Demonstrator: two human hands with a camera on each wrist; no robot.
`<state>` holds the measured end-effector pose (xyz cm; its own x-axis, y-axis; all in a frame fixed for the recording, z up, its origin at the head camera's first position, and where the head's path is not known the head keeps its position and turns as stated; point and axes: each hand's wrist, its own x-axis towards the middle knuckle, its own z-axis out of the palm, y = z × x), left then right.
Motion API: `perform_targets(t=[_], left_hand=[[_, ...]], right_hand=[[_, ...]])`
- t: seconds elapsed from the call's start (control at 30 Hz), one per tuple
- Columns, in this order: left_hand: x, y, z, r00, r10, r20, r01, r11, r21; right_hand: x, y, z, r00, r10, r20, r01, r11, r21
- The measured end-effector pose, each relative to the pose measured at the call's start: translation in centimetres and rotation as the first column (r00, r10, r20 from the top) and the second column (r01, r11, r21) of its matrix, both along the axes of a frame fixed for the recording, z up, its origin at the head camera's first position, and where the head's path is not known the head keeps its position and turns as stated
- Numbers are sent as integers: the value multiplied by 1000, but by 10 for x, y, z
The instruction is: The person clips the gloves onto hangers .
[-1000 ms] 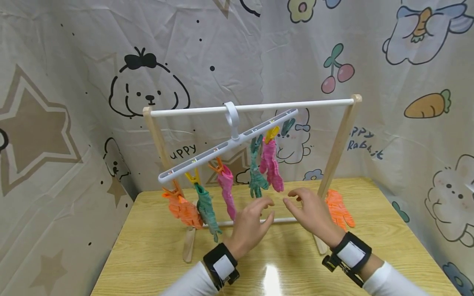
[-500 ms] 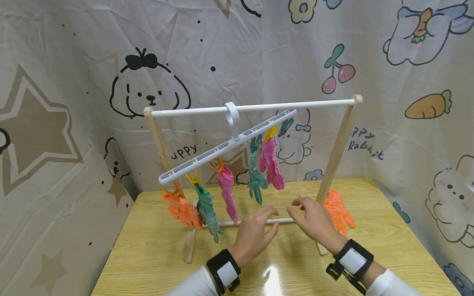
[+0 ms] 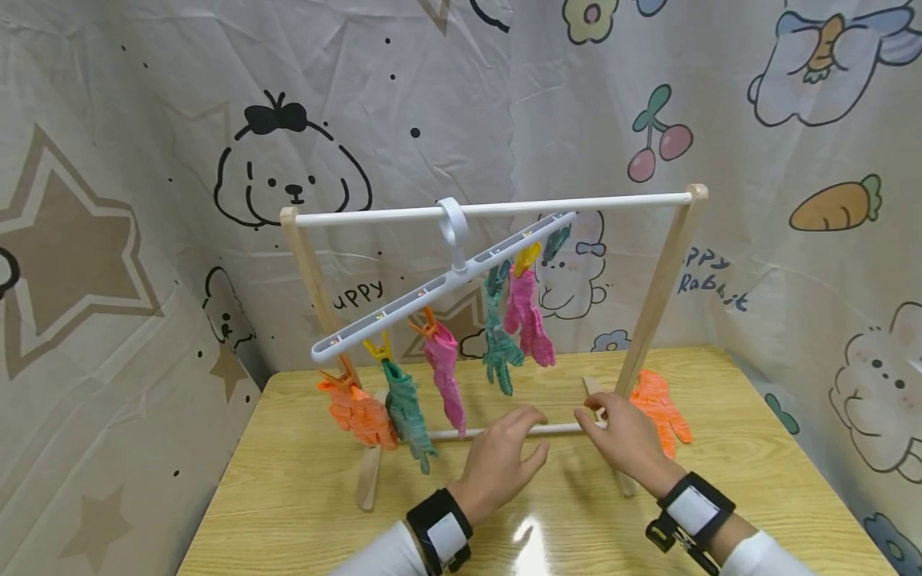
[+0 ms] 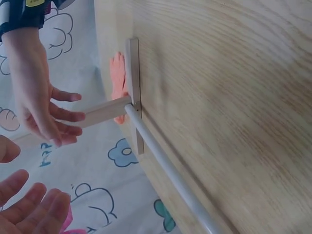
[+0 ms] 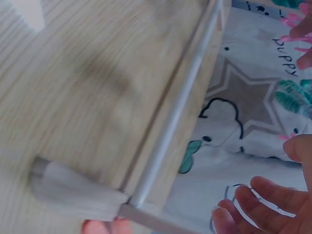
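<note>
My left hand (image 3: 499, 462) hovers over the table below the hanging gloves, its fingers loosely bent and holding nothing. To its right, my right hand (image 3: 628, 438) is also empty, fingers relaxed, near the rack's right leg and the orange glove (image 3: 660, 408) lying on the table. A grey hanger (image 3: 455, 276) hooks over the rack's white top bar (image 3: 576, 204). From its clothespins hang another orange glove (image 3: 360, 414), a green glove (image 3: 407, 408), a pink glove (image 3: 445, 376), a second green glove (image 3: 499, 340) and a second pink glove (image 3: 531, 316). A teal clothespin (image 3: 556, 242) at the far end holds nothing.
The rack's wooden right post (image 3: 659, 296) and left post (image 3: 311, 268) stand on the wooden table (image 3: 288, 496). A low white crossbar (image 4: 165, 163) joins their feet. Behind the table hangs a printed cloth (image 3: 446, 96).
Both hands have moved down and to the right, the right hand closer to the orange glove on the table. The hanger and hung gloves stay nearly still.
</note>
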<state>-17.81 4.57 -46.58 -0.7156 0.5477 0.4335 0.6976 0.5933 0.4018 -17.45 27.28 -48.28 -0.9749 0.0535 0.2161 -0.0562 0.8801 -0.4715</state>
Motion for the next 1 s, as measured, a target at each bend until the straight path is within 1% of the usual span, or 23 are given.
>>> perform_targets(t=[0.17, 0.3, 0.43, 0.67, 0.83, 1.0], left_hand=[[1, 3, -4, 1000, -8, 21, 8, 1000, 6], [3, 4, -6, 1000, -18, 12, 18, 1000, 4], [5, 5, -7, 1000, -19, 6, 19, 1000, -9], [8, 4, -11, 1000, -22, 11, 22, 1000, -19], [9, 5, -12, 1000, -26, 14, 27, 999, -32], [10, 6, -13, 999, -30, 26, 31, 999, -40]], right_hand=[[0, 14, -11, 1000, -19, 15, 19, 1000, -11], [0, 23, -16, 999, -32, 16, 32, 999, -7], [1, 28, -19, 999, -49, -2, 49, 999, -6], [2, 41, -18, 996, -81, -27, 80, 996, -34], [4, 49, -14, 995, -104, -10, 104, 994, -34], [4, 58, -10, 992, -119, 31, 120, 993, -22]])
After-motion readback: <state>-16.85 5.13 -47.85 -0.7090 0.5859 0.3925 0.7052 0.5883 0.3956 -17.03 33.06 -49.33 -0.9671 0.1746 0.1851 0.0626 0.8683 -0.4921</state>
